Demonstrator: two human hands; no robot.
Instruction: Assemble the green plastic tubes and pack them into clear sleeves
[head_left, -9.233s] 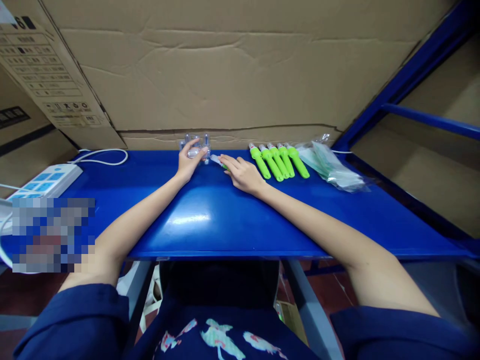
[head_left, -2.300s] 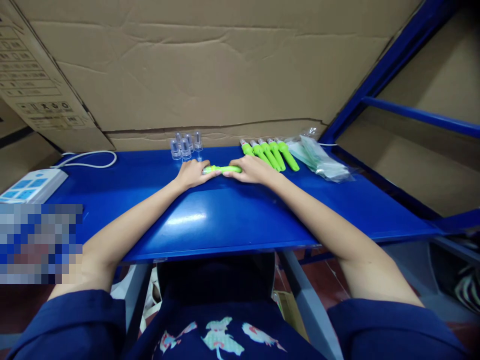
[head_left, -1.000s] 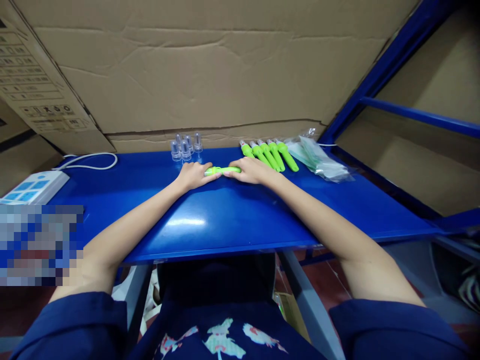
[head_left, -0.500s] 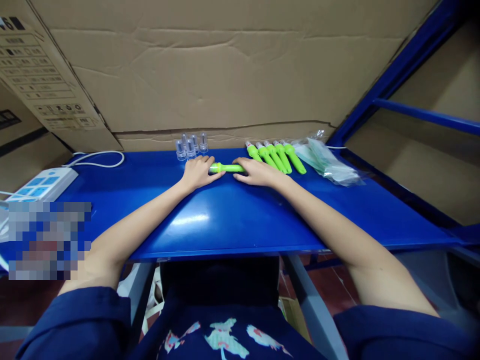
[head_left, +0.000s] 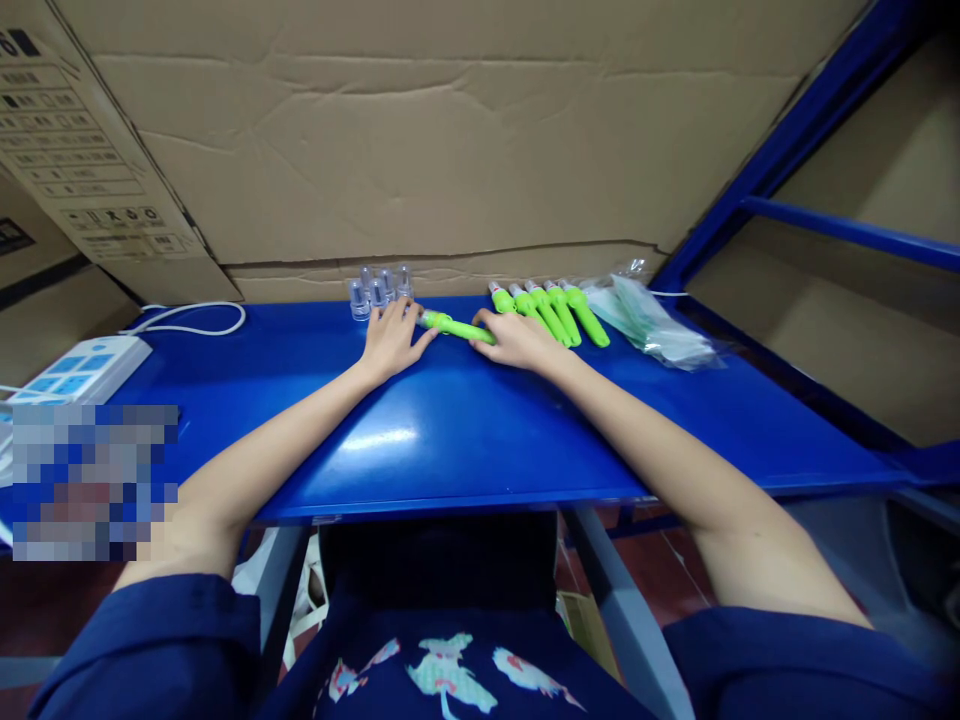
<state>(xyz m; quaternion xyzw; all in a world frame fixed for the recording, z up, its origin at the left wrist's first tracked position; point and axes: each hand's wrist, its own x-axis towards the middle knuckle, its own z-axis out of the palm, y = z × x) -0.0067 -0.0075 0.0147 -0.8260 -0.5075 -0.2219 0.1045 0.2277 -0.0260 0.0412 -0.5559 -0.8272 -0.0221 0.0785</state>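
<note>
The right hand point(head_left: 516, 340) holds the green tube point(head_left: 460, 329) by its plain end; the tube extends from those fingers toward the left hand point(head_left: 388, 338), whose fingers stand wide beside the clear tip point(head_left: 427, 318), contact unclear. Probably light, rigid, smooth: grip the shaft.

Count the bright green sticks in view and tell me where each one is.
6: one green stick in the right hand; the five others side by side beyond that hand, which partly hides the leftmost.
</note>
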